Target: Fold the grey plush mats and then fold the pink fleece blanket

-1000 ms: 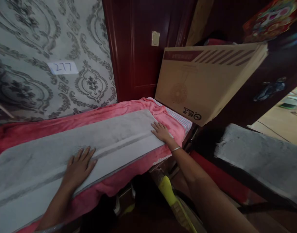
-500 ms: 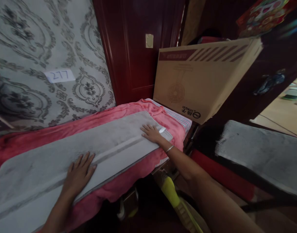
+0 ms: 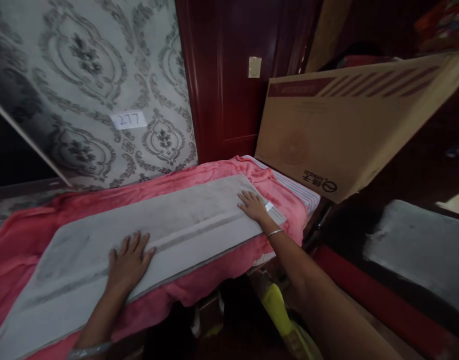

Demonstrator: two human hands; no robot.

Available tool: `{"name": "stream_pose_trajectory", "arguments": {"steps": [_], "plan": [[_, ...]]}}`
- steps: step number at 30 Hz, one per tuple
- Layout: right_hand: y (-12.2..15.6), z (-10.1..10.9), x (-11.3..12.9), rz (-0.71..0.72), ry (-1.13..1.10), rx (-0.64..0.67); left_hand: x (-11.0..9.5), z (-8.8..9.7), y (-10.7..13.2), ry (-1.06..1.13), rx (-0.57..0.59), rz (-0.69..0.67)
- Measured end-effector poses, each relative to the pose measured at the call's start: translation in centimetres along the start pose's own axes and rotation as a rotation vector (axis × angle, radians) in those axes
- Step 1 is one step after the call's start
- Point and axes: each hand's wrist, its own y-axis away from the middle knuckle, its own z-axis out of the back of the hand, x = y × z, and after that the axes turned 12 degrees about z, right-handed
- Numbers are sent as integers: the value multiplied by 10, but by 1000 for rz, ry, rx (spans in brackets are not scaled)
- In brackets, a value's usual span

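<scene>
A long grey plush mat (image 3: 191, 200) lies across a pink blanket (image 3: 221, 167), one long side folded over so that its paler underside shows in front. My left hand (image 3: 129, 260) rests flat near the middle of the mat, across the fold's edge, fingers spread. Toward the mat's right end, my right hand (image 3: 253, 205) lies palm down with its fingers apart, beside a small white tag (image 3: 269, 206). Neither hand grips anything. Each wrist wears a bracelet.
A large cardboard box (image 3: 319, 125) leans behind the right end. On the right stands a surface with a grey fuzzy cover (image 3: 420, 250). Below the near edge is a yellow-green object (image 3: 277, 307). A patterned wall bears a paper marked 277 (image 3: 129, 120).
The view has turned left, so everything sits further right in it. Both hands remain flat on the mat in nearly the same places. More of the mat's left end now shows.
</scene>
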Motion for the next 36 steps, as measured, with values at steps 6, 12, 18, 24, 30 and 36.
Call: {"name": "stream_pose_trajectory", "arguments": {"steps": [6, 12, 18, 24, 30, 36], "plan": [[3, -12, -8, 23, 64, -44, 81, 9, 11, 59, -42, 282], [0, -41, -24, 49, 80, -92, 127, 24, 29, -22, 71, 478], [-5, -54, -36, 36, 45, -105, 117, 18, 21, -64, -108, 267], [-23, -32, 32, 33, 106, -56, 109, 2, 3, 56, 81, 35], [-15, -56, 142, 424, 105, -37, 128, 0, -22, 32, 53, 124], [-11, -80, 144, 458, 81, -109, 142, 12, -74, -10, 136, 264]]}}
